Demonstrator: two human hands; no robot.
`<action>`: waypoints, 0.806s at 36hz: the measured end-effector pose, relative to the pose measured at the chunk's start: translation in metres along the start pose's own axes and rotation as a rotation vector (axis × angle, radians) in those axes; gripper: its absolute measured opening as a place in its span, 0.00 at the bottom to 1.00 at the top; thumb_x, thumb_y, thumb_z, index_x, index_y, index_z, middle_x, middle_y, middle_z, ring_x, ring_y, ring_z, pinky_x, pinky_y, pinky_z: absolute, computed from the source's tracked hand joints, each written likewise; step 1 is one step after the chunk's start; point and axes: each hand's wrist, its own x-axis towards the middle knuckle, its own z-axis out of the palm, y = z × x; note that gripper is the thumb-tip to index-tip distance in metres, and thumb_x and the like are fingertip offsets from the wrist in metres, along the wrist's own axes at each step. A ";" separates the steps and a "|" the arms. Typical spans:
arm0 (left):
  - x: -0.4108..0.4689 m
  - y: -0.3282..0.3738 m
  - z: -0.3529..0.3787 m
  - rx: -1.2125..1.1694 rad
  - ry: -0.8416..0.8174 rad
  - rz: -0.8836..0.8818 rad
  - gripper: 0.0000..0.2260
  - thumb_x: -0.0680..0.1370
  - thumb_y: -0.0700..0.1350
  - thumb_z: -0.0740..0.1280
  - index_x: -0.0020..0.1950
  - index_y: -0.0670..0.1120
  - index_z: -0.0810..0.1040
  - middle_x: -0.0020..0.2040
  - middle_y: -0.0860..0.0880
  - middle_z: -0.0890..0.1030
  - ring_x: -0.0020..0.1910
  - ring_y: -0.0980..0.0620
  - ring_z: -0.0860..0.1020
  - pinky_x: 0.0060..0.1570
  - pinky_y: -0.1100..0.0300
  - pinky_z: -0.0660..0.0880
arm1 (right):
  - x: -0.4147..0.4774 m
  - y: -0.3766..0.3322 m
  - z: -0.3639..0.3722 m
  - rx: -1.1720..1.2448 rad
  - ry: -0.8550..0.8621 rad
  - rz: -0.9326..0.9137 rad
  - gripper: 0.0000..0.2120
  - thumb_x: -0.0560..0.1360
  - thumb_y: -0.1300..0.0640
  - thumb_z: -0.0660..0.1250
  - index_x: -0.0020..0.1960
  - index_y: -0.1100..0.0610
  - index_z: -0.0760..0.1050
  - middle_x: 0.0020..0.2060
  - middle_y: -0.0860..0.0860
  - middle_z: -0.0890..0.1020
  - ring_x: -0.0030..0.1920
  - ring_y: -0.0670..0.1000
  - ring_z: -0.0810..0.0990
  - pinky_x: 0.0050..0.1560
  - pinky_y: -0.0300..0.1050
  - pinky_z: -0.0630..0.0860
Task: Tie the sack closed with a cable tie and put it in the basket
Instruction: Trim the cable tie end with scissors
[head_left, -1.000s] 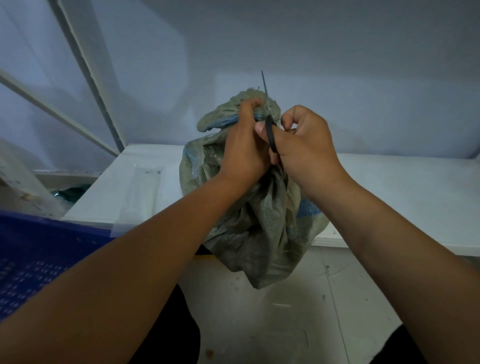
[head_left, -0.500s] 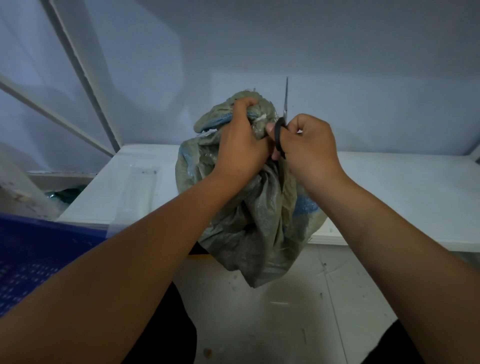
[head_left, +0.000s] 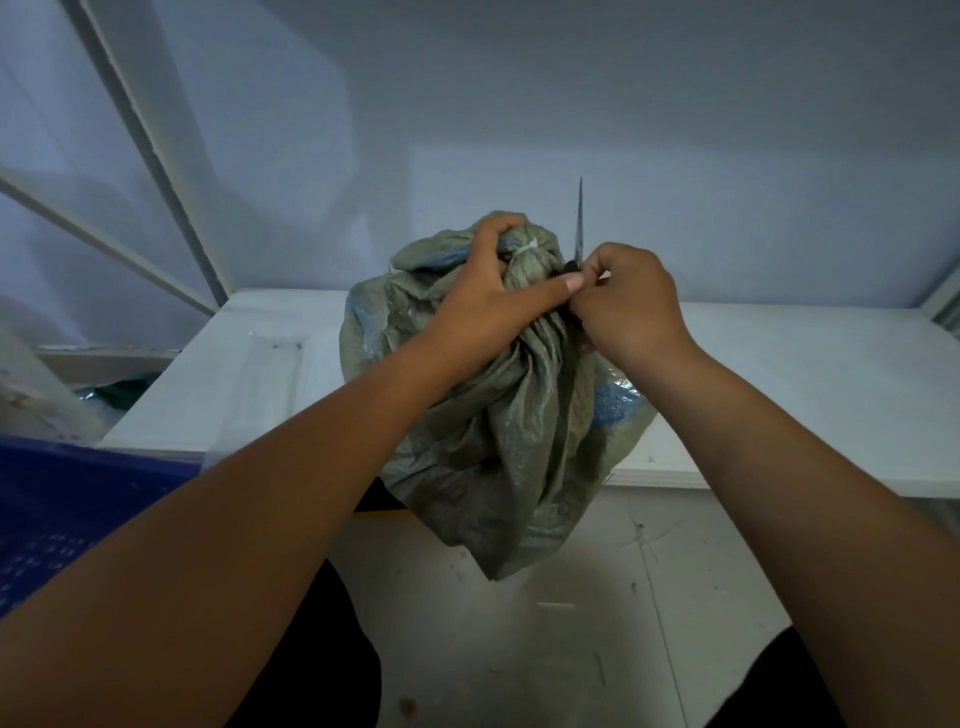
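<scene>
Head view: we look down over both forearms at a grey-green woven sack (head_left: 498, 431) with blue patches.
Sack: it sits on the near edge of a white ledge (head_left: 805, 389), its lower corner hanging over the edge above the floor, its neck bunched at the top.
Left hand (head_left: 488, 291): we grip the bunched neck, fingers curled over the top, thumb stretched right to meet the other hand.
Right hand (head_left: 628, 306): just right of the neck, fingers curled, pinching the black cable tie (head_left: 580, 223).
Cable tie: its thin tail stands upright above our right hand; we cannot tell how the loop lies, as our hands hide it.
Basket (head_left: 62, 509): blue, perforated, at near left, well apart from the sack.
</scene>
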 end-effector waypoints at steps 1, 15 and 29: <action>0.001 0.000 -0.002 0.015 -0.008 0.005 0.30 0.76 0.45 0.76 0.74 0.50 0.64 0.56 0.49 0.82 0.50 0.59 0.84 0.52 0.62 0.81 | 0.001 0.000 -0.001 0.015 -0.020 0.005 0.05 0.74 0.65 0.67 0.39 0.59 0.74 0.38 0.62 0.82 0.36 0.63 0.83 0.33 0.57 0.84; 0.003 -0.018 0.004 0.245 0.019 0.067 0.29 0.78 0.47 0.73 0.75 0.50 0.64 0.54 0.53 0.81 0.51 0.61 0.81 0.55 0.65 0.77 | 0.006 0.009 0.000 -0.195 -0.139 -0.019 0.05 0.76 0.63 0.66 0.47 0.65 0.78 0.41 0.60 0.83 0.40 0.60 0.84 0.44 0.57 0.84; 0.018 -0.050 0.066 0.559 -0.058 0.059 0.35 0.76 0.47 0.71 0.79 0.49 0.57 0.52 0.46 0.82 0.49 0.47 0.82 0.52 0.50 0.80 | 0.032 0.095 -0.023 -0.427 -0.154 0.188 0.12 0.75 0.52 0.72 0.40 0.61 0.76 0.36 0.55 0.82 0.32 0.52 0.80 0.31 0.42 0.76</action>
